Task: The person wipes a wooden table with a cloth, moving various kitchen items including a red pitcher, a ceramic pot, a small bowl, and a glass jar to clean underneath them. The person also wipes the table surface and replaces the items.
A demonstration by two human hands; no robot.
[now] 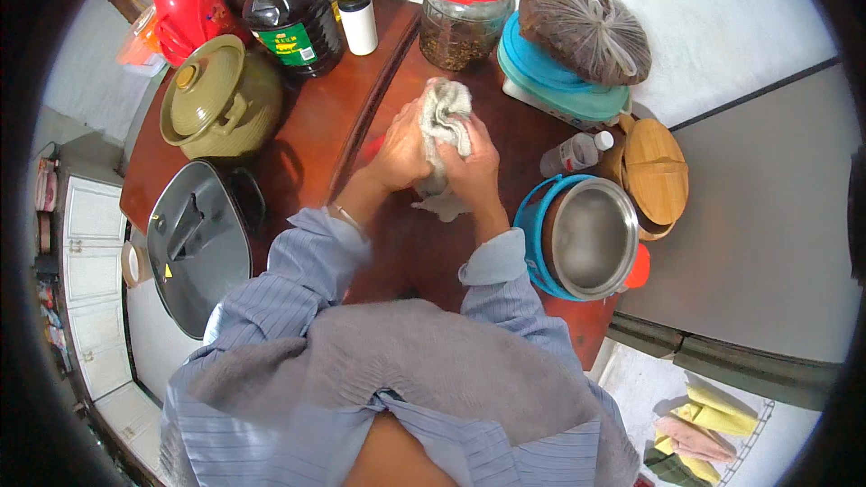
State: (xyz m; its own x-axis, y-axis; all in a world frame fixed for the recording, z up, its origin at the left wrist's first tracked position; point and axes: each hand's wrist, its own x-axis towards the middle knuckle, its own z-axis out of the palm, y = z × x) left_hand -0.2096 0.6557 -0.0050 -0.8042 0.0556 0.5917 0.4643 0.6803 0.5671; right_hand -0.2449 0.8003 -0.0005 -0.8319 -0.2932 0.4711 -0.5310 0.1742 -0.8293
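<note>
Both hands grip a bunched, off-white cloth (pixel 445 108) above the dark red-brown wooden table (pixel 399 243). My left hand (pixel 404 149) presses on it from the left, and a thin bangle circles that wrist. From the right, the fingers and thumb of my right hand (pixel 477 162) close over the folds. Under the hands hangs a paler, greyish end, and I cannot tell whether it is more cloth or something wrapped inside. A small reddish patch shows beside my left hand, partly hidden by it.
Leftward are a lidded green clay pot (pixel 220 108), a black pan (pixel 199 243) and a jug of dark liquid (pixel 298 27). A red-lidded glass jar (pixel 463 27) stands behind. Rightward are stacked turquoise containers (pixel 561 88), a plastic bottle (pixel 572 154), a steel pot (pixel 592 240) and a wooden bucket (pixel 653 169).
</note>
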